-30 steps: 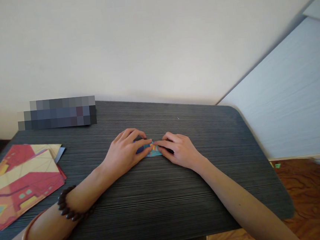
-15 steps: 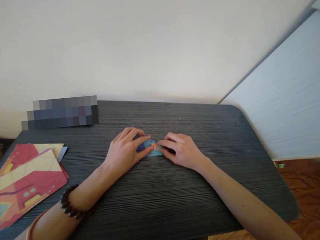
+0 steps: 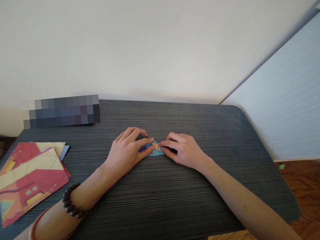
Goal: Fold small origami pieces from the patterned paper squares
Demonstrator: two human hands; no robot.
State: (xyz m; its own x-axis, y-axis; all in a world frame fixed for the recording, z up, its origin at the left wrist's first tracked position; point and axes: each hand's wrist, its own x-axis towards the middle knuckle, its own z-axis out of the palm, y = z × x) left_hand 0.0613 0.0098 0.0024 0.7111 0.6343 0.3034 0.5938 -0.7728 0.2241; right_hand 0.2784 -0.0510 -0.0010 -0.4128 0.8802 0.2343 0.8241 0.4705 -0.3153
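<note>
A small folded piece of patterned paper (image 3: 154,149), blue with orange and teal, lies near the middle of the dark striped table (image 3: 161,194). My left hand (image 3: 127,151) rests over its left part, fingers curled and pressed down on it. My right hand (image 3: 183,150) covers its right part, with fingertips pinching the paper's edge. The two hands nearly touch above the paper, and most of it is hidden under them. A dark bead bracelet and a thin cord bracelet sit on my left wrist.
A stack of red and cream patterned paper sheets (image 3: 27,178) lies at the table's left edge. A blurred dark object (image 3: 61,112) sits at the back left by the wall. A pale panel (image 3: 295,97) stands to the right, over wooden floor (image 3: 317,192).
Both hands stay on the folded paper with only slight finger shifts. The view has drifted a little to the left.
</note>
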